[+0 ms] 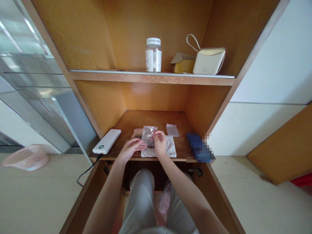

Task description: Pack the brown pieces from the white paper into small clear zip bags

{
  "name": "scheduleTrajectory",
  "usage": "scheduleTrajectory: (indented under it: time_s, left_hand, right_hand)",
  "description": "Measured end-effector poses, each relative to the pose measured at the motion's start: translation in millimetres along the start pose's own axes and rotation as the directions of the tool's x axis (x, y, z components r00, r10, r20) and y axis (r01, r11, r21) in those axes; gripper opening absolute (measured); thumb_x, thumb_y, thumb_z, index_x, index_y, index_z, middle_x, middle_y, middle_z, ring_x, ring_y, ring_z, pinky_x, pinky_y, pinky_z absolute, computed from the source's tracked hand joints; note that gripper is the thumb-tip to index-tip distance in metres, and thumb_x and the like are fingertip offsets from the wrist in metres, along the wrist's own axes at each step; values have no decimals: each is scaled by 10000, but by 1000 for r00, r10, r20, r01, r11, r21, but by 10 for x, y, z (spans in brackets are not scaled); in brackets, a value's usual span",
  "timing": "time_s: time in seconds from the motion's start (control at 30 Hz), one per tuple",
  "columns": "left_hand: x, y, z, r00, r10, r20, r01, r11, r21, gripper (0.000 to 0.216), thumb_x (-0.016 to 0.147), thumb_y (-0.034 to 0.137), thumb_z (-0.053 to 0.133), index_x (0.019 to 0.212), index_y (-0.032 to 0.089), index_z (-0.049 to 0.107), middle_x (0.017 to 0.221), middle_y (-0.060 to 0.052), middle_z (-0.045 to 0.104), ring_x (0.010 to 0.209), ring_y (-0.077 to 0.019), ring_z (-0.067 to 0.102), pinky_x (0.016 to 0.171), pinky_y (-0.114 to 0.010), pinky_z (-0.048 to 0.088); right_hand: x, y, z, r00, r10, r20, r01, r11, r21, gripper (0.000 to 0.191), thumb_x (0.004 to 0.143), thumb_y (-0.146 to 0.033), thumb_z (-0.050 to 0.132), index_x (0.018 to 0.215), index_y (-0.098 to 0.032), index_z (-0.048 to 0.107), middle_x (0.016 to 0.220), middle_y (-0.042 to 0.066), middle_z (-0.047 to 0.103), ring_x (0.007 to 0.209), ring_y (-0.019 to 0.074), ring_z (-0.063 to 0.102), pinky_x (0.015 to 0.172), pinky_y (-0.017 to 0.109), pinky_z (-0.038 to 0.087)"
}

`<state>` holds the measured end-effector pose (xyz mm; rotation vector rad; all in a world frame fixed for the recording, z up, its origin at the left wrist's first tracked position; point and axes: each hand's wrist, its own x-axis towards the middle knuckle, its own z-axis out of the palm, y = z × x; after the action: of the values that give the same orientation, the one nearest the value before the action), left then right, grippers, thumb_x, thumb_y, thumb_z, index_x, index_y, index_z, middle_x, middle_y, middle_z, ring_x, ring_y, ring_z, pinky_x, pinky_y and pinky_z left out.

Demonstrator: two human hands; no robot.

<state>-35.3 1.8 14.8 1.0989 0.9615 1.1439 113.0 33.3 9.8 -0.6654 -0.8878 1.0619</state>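
A small clear zip-lock bag [149,130] is held up in front of me over the lower shelf, its zip edge pointing away. My left hand [130,149] pinches its lower left side, fingers pointing right. On the other side, my right hand [159,143] is closed, thumb and fingers together at the bag's right edge; whether they also hold something small I cannot make out. Beneath both hands lies a whitish plastic bag [171,148]. Another flat zip-lock bag [173,130] rests to the right, and a partly hidden bag with brownish contents [137,132] is behind my left hand.
A white power bank [106,141] with a black cable stands at the shelf's left edge; a pixelated dark blue object [199,148] lies at the right. On the upper shelf are a clear bottle [153,56], a yellow box [184,63] and a cream pouch [209,61]. A pink basket [26,158] sits on the floor.
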Motion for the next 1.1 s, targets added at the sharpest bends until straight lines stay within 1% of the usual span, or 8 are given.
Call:
scheduleTrajectory:
  time_s: [0.17,0.27,0.4,0.53,0.67,0.77,0.87,1.1]
  left_hand:
    - [-10,5,2,999,26,24,-26,1000,-15,284,726,380,678,831,122,622,818,-109,725,730,-222,693,748,-352,522]
    - [-13,1,1,999,32,27,-32,999,-8,274,743,374,664,843,123,616,829,-112,725,742,-217,692,743,-345,524]
    - [-12,1,5,1000,22,13,-22,1000,-7,281,730,379,675,833,126,609,819,-111,726,730,-217,692,715,-335,528]
    - [-10,15,13,1000,14,6,-14,1000,-5,287,714,384,688,815,126,611,817,-110,725,716,-213,691,697,-325,530]
    - [-13,22,20,1000,17,9,-17,1000,-1,270,722,373,683,801,126,611,817,-107,725,712,-205,690,705,-322,531]
    - [-16,23,24,1000,21,13,-21,1000,3,260,735,367,673,805,123,614,822,-106,725,710,-199,689,703,-316,531]
    - [-18,27,25,1000,20,10,-20,1000,9,264,734,372,673,797,122,616,818,-106,725,708,-201,688,705,-320,531]
    - [-20,31,25,1000,10,-6,-10,1000,14,294,707,403,688,786,128,617,821,-105,724,722,-224,690,725,-352,524]
  right_hand:
    - [17,-128,19,987,149,-57,-142,983,118,177,667,-324,617,733,-212,497,687,-45,573,545,96,497,526,227,411]
    - [71,-216,-8,973,220,-69,-201,956,215,169,640,-303,634,721,-209,518,751,-30,615,566,94,508,537,226,412]
    - [295,-315,-169,976,190,-109,-161,960,229,173,612,-268,648,738,-198,551,797,-17,638,583,86,526,553,218,425]
    - [668,-352,-467,974,163,-155,-166,986,-5,224,616,-272,655,809,-182,585,789,6,655,583,94,556,539,218,425]
    - [1014,-274,-807,981,-2,-195,-57,953,-297,215,624,-238,626,820,-163,582,777,29,662,714,140,619,683,278,473]
    - [1142,-185,-1003,989,-109,-104,38,849,-527,206,650,-208,582,847,-147,579,806,51,668,758,155,629,750,299,478]
    - [1146,-142,-1099,992,-115,-59,38,694,-719,244,688,-170,519,923,-141,578,850,59,674,787,163,631,756,297,482]
    - [991,-225,-1077,998,-52,-27,-18,171,-985,346,763,-177,499,1100,-189,579,1080,103,626,1027,250,561,866,407,427]
